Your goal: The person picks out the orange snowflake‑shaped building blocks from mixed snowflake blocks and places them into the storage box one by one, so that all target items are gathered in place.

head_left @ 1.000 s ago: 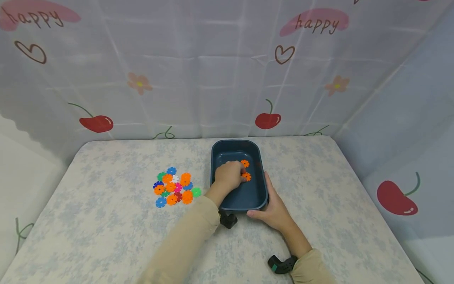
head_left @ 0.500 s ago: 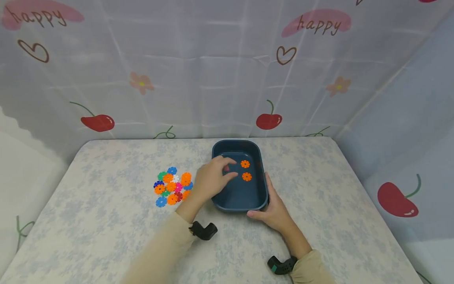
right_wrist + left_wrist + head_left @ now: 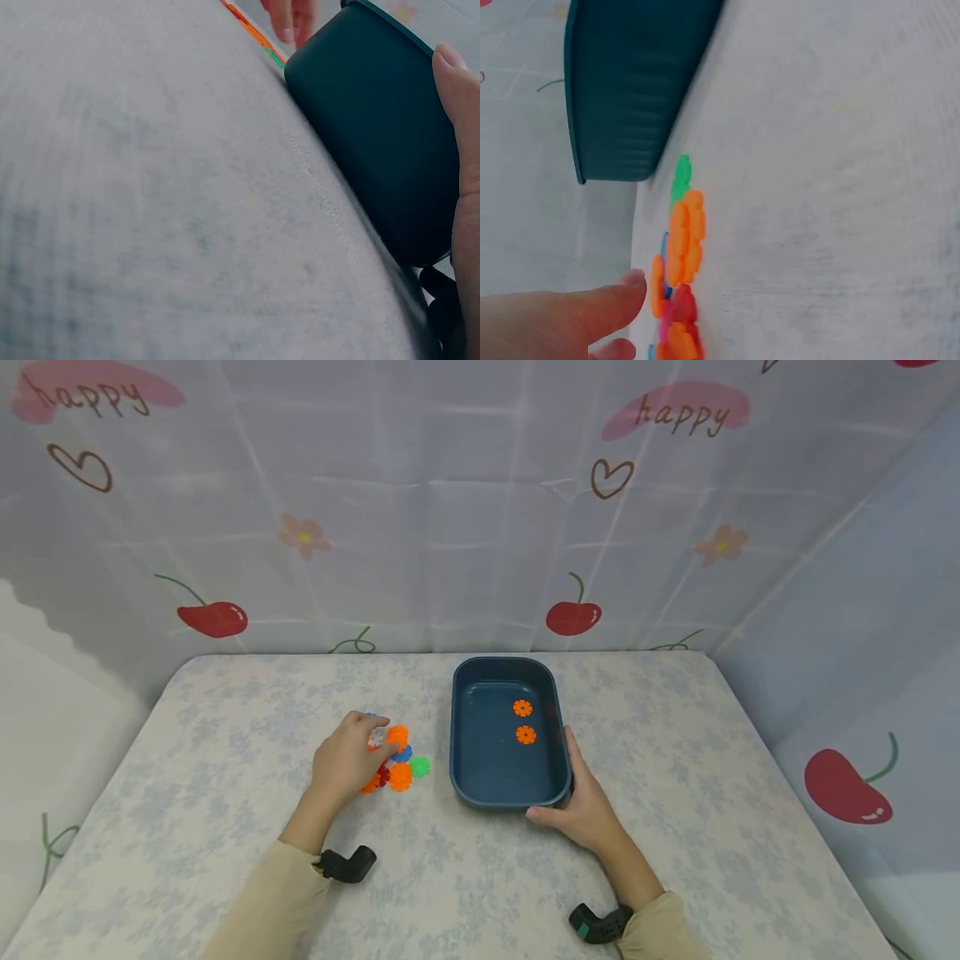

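Note:
My left hand (image 3: 347, 760) hovers over a pile of colourful notched plastic discs (image 3: 401, 776), thumb and forefinger apart, holding nothing that shows. It hides part of the pile. In the left wrist view the thumb (image 3: 619, 300) is beside the stacked orange discs (image 3: 679, 240). A dark blue rectangular tray (image 3: 502, 777) stands to the right of the pile. Two orange discs lie flat inside it, a farther disc (image 3: 522, 707) and a nearer disc (image 3: 526, 735). My right hand (image 3: 581, 802) grips the tray's near right corner, thumb at the near rim, fingers along the right side.
A pale patterned cloth covers the table (image 3: 187, 810). Behind it hangs a white curtain (image 3: 450, 552) printed with cherries and hearts. Each wrist wears a black camera, one being the left wrist camera (image 3: 347, 865).
My left hand has drawn out of the tray and moved left to the pile, its fingers parting. The two orange discs stay in the tray. The right hand keeps its grip.

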Demonstrator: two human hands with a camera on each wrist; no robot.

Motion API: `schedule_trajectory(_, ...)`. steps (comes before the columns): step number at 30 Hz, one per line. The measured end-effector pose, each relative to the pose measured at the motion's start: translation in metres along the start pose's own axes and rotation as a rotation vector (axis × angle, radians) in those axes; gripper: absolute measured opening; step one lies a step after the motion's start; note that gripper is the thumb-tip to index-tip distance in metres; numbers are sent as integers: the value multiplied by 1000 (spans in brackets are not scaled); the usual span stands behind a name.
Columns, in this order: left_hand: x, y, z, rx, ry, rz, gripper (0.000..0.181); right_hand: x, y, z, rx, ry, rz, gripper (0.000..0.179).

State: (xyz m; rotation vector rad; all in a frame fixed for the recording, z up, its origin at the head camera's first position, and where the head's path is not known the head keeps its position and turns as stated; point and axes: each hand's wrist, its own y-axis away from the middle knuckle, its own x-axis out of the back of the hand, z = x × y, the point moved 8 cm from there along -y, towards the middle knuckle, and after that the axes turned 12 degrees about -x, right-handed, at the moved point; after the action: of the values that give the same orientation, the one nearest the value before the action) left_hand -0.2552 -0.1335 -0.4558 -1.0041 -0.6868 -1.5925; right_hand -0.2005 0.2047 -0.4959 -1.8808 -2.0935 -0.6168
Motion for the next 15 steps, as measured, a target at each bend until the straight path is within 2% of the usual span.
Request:
schedule_trajectory(4, -6, 0, -6, 1, -10, -11, 43, 1, 0, 0, 4, 4, 2, 134)
schedule_trajectory(11, -11, -5, -4, 1, -10, -29, 32, 1, 1, -1, 6, -7, -5, 134)
schedule_trajectory(15, -13, -7, -4, 1, -11, -43, 37, 1, 1, -2, 10, -2, -7, 134)
